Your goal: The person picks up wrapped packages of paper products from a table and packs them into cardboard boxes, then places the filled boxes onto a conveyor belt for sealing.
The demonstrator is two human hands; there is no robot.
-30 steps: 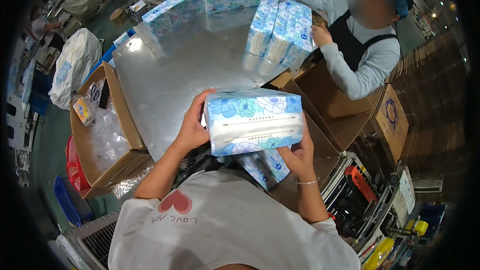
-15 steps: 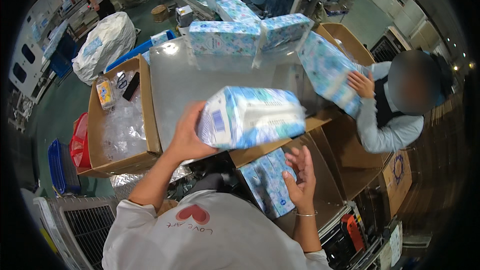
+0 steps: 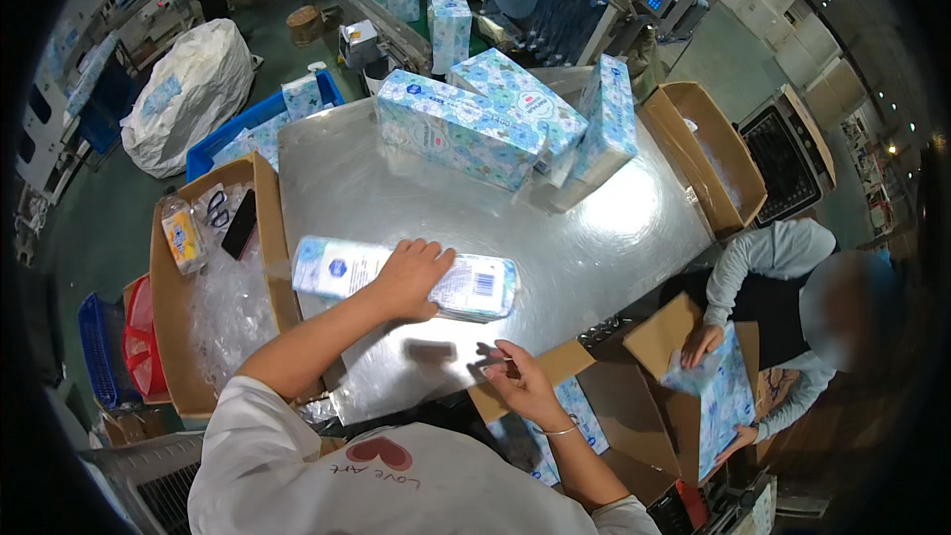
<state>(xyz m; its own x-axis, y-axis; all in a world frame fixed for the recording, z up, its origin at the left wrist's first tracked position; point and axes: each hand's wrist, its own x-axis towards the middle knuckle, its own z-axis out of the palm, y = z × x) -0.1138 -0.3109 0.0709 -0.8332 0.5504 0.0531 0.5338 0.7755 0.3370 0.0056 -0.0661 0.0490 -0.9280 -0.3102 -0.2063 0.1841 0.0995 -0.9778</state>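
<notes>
My left hand (image 3: pixel 414 275) presses flat on a blue and white floral tissue pack (image 3: pixel 337 269) that lies on its side on the shiny metal table (image 3: pixel 396 188). My right hand (image 3: pixel 515 376) hovers at the table's near edge with its fingers apart, holding nothing, just above a cardboard box flap (image 3: pixel 555 367). A box below it holds more tissue packs (image 3: pixel 584 406).
Three large tissue packs (image 3: pixel 466 129) lie at the table's far side. An open cardboard box with plastic bags (image 3: pixel 213 307) stands left, another open box (image 3: pixel 708 154) right. A co-worker (image 3: pixel 783 287) at the right lowers a pack (image 3: pixel 723 396) into a carton. A white sack (image 3: pixel 188 89) sits far left.
The pack I held up in both hands has come down onto the table under my left hand. My right hand has let go. The co-worker has moved a pack down into a carton.
</notes>
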